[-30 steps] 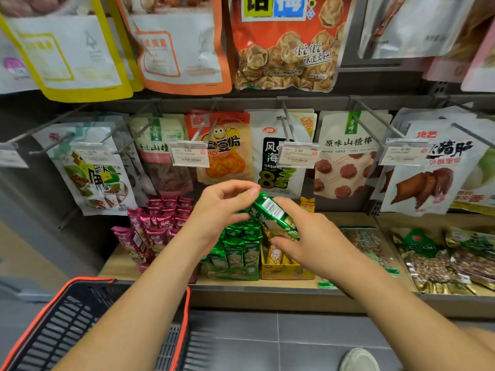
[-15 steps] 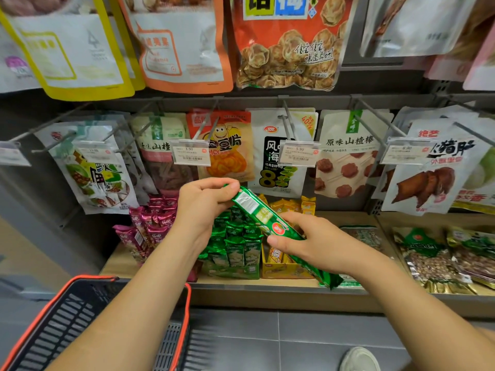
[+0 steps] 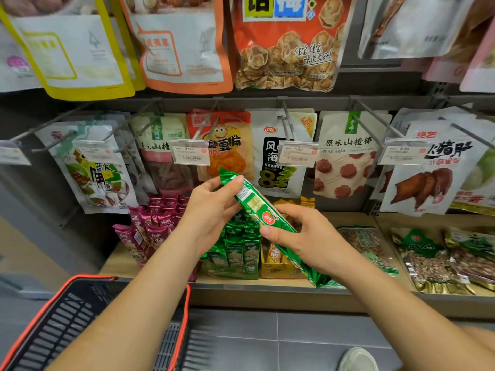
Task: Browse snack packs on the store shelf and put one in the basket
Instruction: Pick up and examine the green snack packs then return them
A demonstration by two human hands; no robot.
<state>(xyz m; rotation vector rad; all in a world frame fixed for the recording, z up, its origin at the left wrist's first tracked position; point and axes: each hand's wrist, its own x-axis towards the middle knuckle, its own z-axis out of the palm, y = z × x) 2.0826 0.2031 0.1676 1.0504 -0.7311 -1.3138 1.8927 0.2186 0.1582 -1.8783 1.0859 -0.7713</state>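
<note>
A long green snack pack (image 3: 257,207) runs slantwise from upper left to lower right in front of the shelf. My left hand (image 3: 211,207) pinches its upper end between thumb and fingers. Lower down, my right hand (image 3: 302,236) grips its middle, and the pack's lower end sticks out below that hand. A black basket with an orange rim (image 3: 80,317) hangs at the bottom left, under my left forearm. Its inside is mostly hidden by the arm.
On the wooden shelf (image 3: 267,286) stand green packs (image 3: 235,253), magenta packs (image 3: 150,226) and a yellow box (image 3: 276,266); nut bags (image 3: 428,258) lie to the right. Hanging bags fill pegs with price tags (image 3: 190,155) above. A shoe (image 3: 357,358) shows on the grey tiled floor.
The green pack has come up out of the shelf stack and been drawn out to its full length. Both hands have risen a little with it, my left hand moving left.
</note>
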